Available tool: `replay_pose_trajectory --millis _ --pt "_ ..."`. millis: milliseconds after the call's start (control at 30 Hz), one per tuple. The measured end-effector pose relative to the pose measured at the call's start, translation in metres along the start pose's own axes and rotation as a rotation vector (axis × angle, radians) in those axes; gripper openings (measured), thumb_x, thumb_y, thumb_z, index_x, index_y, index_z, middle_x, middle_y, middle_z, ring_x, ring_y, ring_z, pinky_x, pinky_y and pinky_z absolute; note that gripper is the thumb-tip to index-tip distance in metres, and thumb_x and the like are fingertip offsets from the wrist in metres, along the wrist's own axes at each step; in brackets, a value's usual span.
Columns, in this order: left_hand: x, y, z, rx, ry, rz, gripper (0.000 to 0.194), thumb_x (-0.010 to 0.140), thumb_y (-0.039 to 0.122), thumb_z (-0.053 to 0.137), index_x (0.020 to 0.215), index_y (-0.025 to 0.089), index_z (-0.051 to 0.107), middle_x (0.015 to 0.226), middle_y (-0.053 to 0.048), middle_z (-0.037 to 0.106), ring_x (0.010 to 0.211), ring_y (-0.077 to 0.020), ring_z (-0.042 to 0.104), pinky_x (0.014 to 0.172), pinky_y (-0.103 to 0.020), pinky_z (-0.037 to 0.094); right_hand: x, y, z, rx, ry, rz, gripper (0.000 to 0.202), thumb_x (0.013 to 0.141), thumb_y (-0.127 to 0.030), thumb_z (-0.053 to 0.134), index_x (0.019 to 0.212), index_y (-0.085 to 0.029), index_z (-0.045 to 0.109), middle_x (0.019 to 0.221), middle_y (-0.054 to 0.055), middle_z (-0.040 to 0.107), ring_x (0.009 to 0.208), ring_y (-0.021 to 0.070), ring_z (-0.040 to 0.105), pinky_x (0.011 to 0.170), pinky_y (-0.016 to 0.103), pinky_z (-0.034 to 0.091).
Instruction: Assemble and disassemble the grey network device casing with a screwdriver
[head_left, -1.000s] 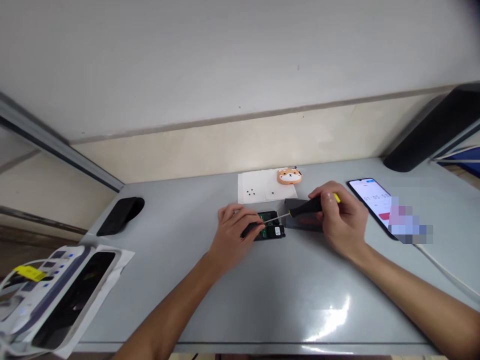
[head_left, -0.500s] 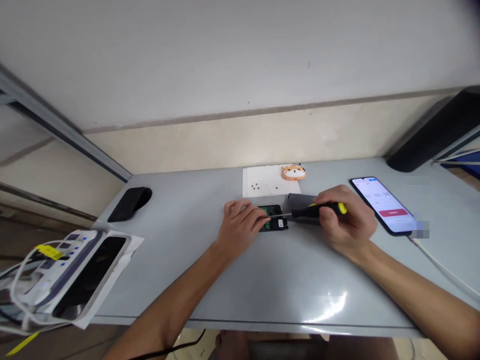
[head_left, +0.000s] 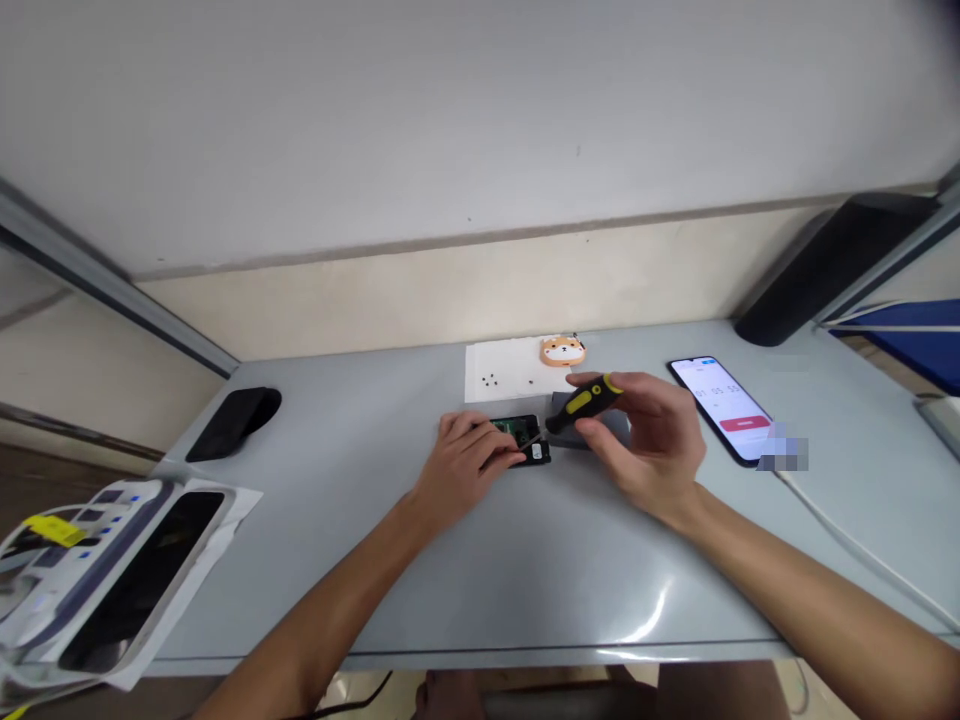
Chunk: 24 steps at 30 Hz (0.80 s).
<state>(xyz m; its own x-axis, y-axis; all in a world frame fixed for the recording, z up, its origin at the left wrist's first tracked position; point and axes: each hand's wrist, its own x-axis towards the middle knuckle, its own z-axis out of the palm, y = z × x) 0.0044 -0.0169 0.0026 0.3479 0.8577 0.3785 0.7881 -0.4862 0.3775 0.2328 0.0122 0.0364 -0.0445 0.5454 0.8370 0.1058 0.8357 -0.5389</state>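
we are pinning the board [head_left: 523,440] with our left hand [head_left: 471,462], fingers flat, while our right hand [head_left: 646,440] is gripping the screwdriver [head_left: 576,404], tip angling onto the board; next we likely need the tip seated squarely in a screw.

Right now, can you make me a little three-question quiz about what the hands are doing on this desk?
1. True or false: the right hand holds a black and yellow screwdriver.
2. What does the left hand rest on? A) the phone B) the small open device with a green circuit board C) the orange animal-face toy
3. Fill in: the tiny black screws lie on a white sheet of ____.

Key: 1 true; 2 B; 3 paper.
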Motion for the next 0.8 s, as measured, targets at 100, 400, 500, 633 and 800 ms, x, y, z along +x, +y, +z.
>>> replay_pose_trajectory --millis 100,400,500,633,800 --pt "0.000 -0.001 0.000 -0.009 0.000 0.006 0.027 0.108 0.046 0.060 0.096 0.030 0.079 0.087 -0.002 0.078 0.100 -0.0255 0.060 0.099 -0.043 0.043 -0.002 0.000 0.002 -0.036 0.019 0.015 0.044 0.091 -0.017 0.079 0.129 -0.032 0.063 0.102 0.001 0.073 0.084 0.0175 0.079 0.061 0.030 0.069" --pt "-0.001 -0.004 0.004 0.024 -0.016 -0.041 0.071 0.089 0.062 0.081 0.148 0.029 0.061 0.132 -0.010 0.073 0.129 -0.0332 0.052 0.116 -0.049 0.041 -0.002 0.010 0.002 -0.118 0.035 0.069 0.047 0.088 -0.015 0.083 0.130 -0.030 0.066 0.102 0.000 0.076 0.071 0.0134 0.075 0.060 0.028 0.069" --pt "0.000 -0.004 0.007 0.046 -0.061 0.007 0.065 0.097 0.057 0.072 0.152 0.025 0.057 0.146 -0.012 0.067 0.136 -0.0336 0.049 0.118 -0.049 0.040 -0.002 0.013 0.002 -0.146 0.022 0.067 0.049 0.089 -0.013 0.082 0.132 -0.030 0.066 0.100 0.000 0.077 0.070 0.0132 0.076 0.063 0.028 0.070" --pt "0.002 -0.003 0.008 0.059 -0.095 0.021 0.050 0.107 0.051 0.059 0.150 0.025 0.058 0.146 -0.010 0.069 0.138 -0.0318 0.052 0.117 -0.050 0.040 -0.004 0.012 0.003 -0.141 0.018 0.006 0.059 0.088 -0.008 0.081 0.139 -0.032 0.064 0.117 0.004 0.079 0.082 0.0157 0.080 0.066 0.028 0.071" --pt "0.004 -0.003 0.005 0.042 -0.114 0.018 0.048 0.108 0.053 0.056 0.147 0.025 0.060 0.141 -0.009 0.072 0.128 -0.0295 0.060 0.116 -0.051 0.039 -0.006 0.011 0.001 -0.082 -0.030 -0.075 0.066 0.089 -0.004 0.079 0.145 -0.034 0.063 0.119 0.005 0.080 0.104 0.0213 0.082 0.077 0.031 0.074"
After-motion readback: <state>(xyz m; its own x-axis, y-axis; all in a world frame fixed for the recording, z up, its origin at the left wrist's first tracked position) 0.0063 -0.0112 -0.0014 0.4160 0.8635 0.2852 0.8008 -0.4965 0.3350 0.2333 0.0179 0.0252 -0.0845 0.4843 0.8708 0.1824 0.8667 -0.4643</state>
